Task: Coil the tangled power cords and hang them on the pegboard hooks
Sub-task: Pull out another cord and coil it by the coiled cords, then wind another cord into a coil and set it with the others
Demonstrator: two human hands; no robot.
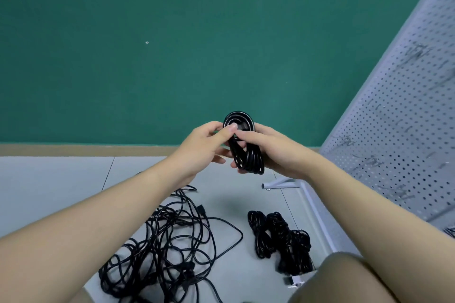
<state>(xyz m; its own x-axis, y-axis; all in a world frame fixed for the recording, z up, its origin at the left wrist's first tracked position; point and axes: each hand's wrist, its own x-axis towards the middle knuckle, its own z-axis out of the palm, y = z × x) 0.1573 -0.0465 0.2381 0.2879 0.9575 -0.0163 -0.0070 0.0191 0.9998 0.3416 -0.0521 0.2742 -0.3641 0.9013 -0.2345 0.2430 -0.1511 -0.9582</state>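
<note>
A: What do you have in front of you?

B: You face a flat green wall (172, 44), and a pale grey perforated metal pegboard (398, 135) leans in on your right. Below lies a light grey tiled floor (56, 184).

A: And on it?

B: A loose tangle of black power cords (170, 253) sprawls by your left forearm. Just right of it sit bundled black cords (280, 238), near the pegboard's foot.

A: My hands?

B: Your right hand (273, 152) grasps a coiled black power cord (243, 147), raised before the wall. Your left hand (206, 145) pinches that coil near its top, thumb against the loops.
</note>
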